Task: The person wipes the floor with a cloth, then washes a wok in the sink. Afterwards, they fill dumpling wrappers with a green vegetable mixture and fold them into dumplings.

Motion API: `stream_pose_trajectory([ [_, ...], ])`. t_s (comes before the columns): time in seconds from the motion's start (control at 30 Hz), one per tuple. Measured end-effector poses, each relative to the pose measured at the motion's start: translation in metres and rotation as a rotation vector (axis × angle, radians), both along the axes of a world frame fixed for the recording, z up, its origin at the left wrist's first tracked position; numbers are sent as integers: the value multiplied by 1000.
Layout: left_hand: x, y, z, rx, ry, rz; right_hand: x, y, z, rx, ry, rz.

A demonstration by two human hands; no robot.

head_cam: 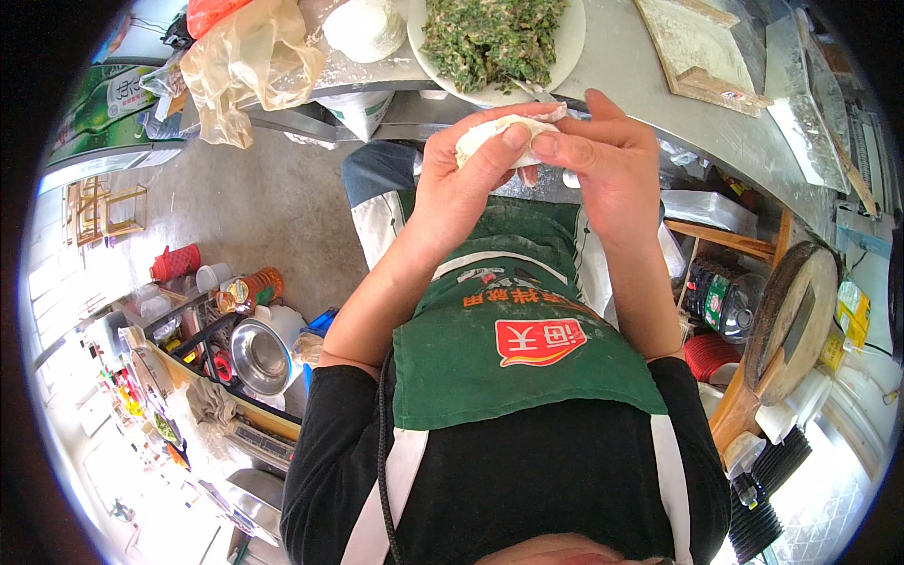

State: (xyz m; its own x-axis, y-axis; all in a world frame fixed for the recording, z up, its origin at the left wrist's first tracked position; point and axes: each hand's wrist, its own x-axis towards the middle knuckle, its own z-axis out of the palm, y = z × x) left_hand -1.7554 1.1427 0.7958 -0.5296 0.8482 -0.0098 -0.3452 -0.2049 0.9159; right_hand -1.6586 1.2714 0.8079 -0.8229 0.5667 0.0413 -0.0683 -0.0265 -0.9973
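Between my hands is a piece of white dough, folded over and held a little in front of the table edge. My left hand cups it from the left, thumb on top. The right hand pinches its right end between thumb and fingers. Whether anything is inside the dough is hidden. Just beyond my fingers stands a round white plate heaped with chopped green filling. A utensil handle pokes out at the plate's near rim. Left of the plate sits a floury white dough mound.
A floured wooden board lies on the metal table at the right. Plastic bags hang over the left table edge. On the right, a round chopping board with a cleaver stands upright. A metal pot is behind my left arm.
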Motion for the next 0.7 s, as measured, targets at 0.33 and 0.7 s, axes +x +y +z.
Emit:
stream_pose_trajectory([
  [0.33, 6, -1, 3, 19, 61, 40, -1, 2, -6, -108, 90, 70],
  [0.7, 0, -6, 10, -121, 114, -87, -3, -12, -2, 250, 98, -239],
])
